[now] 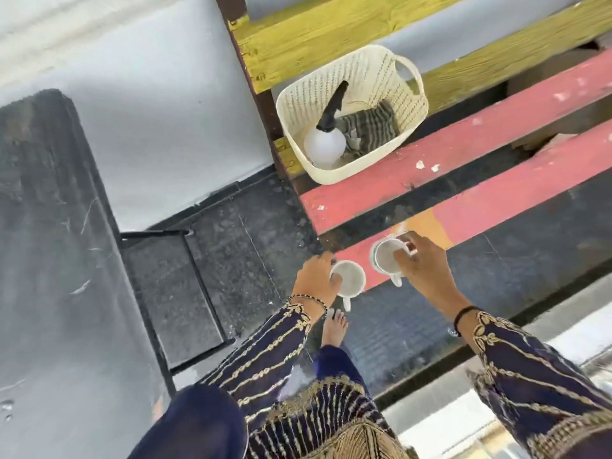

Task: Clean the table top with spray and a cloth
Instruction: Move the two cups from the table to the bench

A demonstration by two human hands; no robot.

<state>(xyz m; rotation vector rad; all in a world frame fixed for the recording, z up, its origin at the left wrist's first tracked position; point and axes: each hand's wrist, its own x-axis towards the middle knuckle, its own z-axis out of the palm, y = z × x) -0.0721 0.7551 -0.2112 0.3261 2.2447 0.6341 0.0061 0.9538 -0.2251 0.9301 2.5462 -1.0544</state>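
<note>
Painted wood planks make up this table top [463, 154], red and yellow slats with chipped patches, and honestly the cleaning itself hasn't started as far as I can tell: no wet streaks, nothing being wiped. Looks like we're at the clear-the-surface stage. Going from the left, the left hand [316, 278] is clamped on a white cup [349, 279] at the near edge of the table, fingers curled over the rim at roughly the cup's 9 o'clock, one fingertip dipping inside; its handle points back toward the person at 6 o'clock. Just beside it, the right hand [424, 268] has a second white cup [387, 256], thumb and fingers pinching the rim from the 3 o'clock side. I can't tell if either cup is lifted or resting on the slat. Up at about 12 o'clock from the hands, well apart from them, sits a cream basket [407, 104] with the spray bottle [326, 144] lying tipped inside and the striped cloth [372, 129] bunched against it at its 3 o'clock. So spraying and wiping are all left to do, I'd guess.
</note>
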